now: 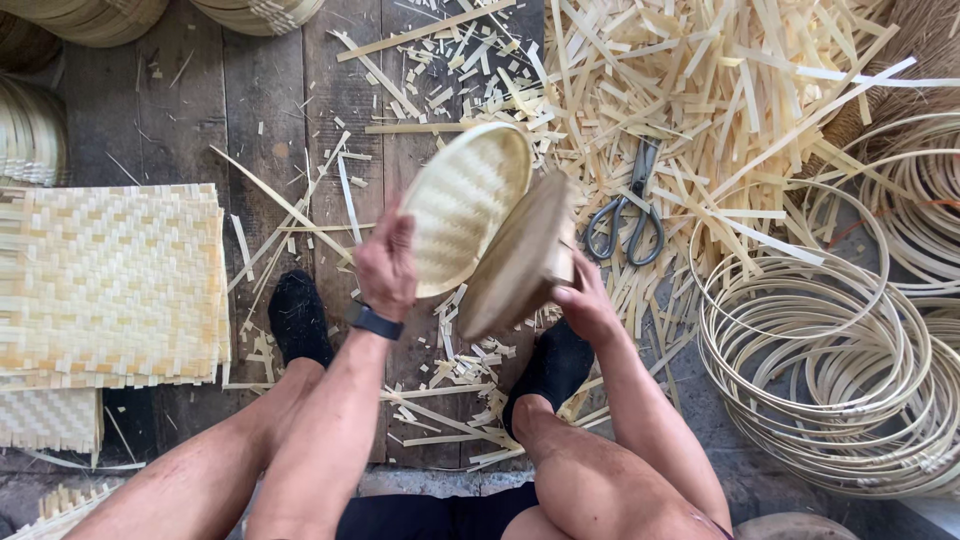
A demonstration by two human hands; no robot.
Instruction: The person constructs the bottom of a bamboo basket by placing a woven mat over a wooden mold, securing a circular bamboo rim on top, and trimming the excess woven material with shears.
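— What do we have in our hands?

— Our left hand point(386, 262) grips the rim of a shallow woven bamboo basket point(463, 205), fingers curled over its edge, tilting it up above the plank floor point(270, 130). Our right hand point(583, 305) clasps a round wooden mould point(520, 258) from below, leaning against the basket.

— And around us?

— Scissors point(627, 205) lie on the bamboo offcuts point(720, 90), bamboo hoops point(800, 350) are stacked at right, woven mats point(110, 285) at left.
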